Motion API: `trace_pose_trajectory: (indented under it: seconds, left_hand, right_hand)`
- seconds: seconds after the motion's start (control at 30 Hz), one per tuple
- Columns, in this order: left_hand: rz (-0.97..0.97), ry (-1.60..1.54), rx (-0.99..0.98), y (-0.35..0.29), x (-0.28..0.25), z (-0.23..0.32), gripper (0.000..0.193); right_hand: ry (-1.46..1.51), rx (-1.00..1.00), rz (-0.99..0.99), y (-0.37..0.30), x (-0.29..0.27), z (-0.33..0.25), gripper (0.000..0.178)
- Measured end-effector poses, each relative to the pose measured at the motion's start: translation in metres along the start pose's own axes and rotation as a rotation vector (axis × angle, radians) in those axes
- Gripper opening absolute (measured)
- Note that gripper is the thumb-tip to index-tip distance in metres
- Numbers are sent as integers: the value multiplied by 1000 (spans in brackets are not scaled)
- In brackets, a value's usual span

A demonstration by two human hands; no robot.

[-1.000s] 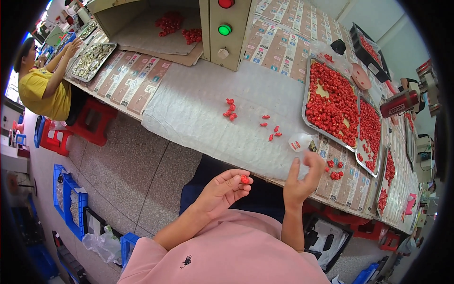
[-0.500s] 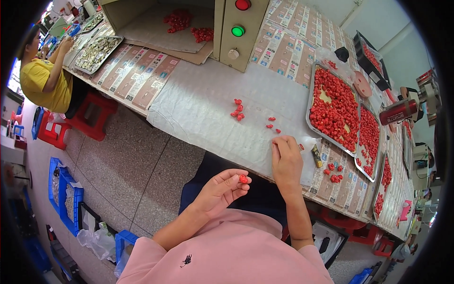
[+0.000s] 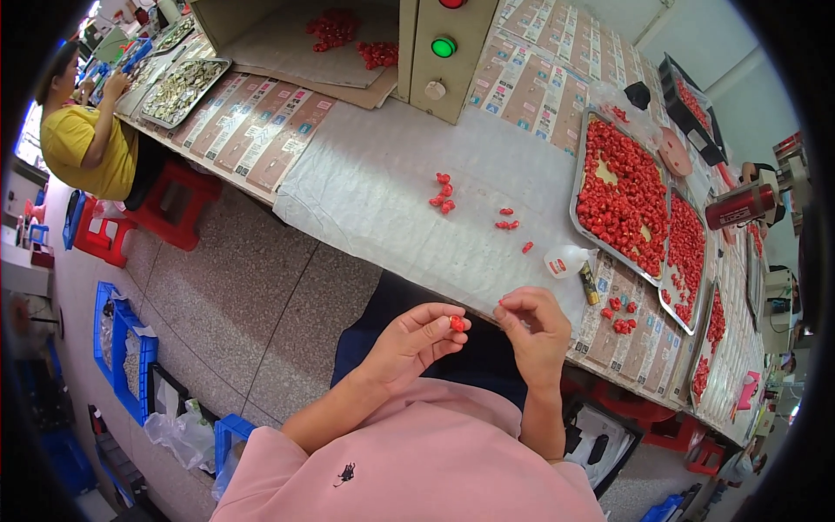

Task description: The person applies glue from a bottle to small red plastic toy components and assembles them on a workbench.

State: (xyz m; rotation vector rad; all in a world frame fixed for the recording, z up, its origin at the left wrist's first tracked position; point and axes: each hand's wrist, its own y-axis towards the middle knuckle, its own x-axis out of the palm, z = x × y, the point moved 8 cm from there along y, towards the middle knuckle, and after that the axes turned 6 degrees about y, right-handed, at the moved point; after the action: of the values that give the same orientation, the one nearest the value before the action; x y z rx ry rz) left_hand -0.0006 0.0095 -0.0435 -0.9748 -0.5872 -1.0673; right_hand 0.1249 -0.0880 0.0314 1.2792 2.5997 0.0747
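Observation:
Between the thumb and fingers of my left hand (image 3: pixel 412 344) is a small glossy red knobbly piece (image 3: pixel 457 323). My right hand (image 3: pixel 537 332) is just to the right, at the table's front edge, thumb and forefinger pinched together. A speck of red shows at its fingertips, too small to name. Beyond the hands, a white sheet (image 3: pixel 365 187) covers the table. On it lie a cluster of red pieces (image 3: pixel 444 204) and several loose smaller ones (image 3: pixel 506 225). A squat white bottle (image 3: pixel 565 261) and a dark and gold tube (image 3: pixel 589 284) lie beside my right hand.
Metal trays (image 3: pixel 576 187) full of red pieces stand at the right, near a black bin (image 3: pixel 687 109). A beige box (image 3: pixel 435 65) with a lit green button stands at the back. At the left, a person in yellow (image 3: pixel 91 148) works near a tray of pale pieces (image 3: pixel 183 91).
My right hand has drawn back from the sheet toward me, its fingers now pinched, uncovering the white bottle. My left hand still holds the red piece, in nearly the same place.

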Motion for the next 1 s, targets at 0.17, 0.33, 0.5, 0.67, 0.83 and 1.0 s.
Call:
trace_pose_trajectory:
  seconds: [0.17,0.33,0.5,0.67,0.83,1.0]
  left_hand:
    - [10,72,30,2,3,-2,24]
    - [13,189,84,3,12,-1,24]
    - [34,342,138,4,15,-2,22]
    - [11,388,159,3,18,-1,21]
    - [-10,459,207,2,24,5,21]
    - [-12,507,228,1,21,6,19]
  right_hand:
    - [146,53,-48,-18,12,-7,16]
    - [82,-63,-61,-27,11,-9,15]
    - [180,38,-27,-31,11,-5,16]
    - [241,53,2,-33,10,-2,16]
    - [265,68,-28,-36,9,4,18]
    - [357,143,-50,-37,10,4,18]
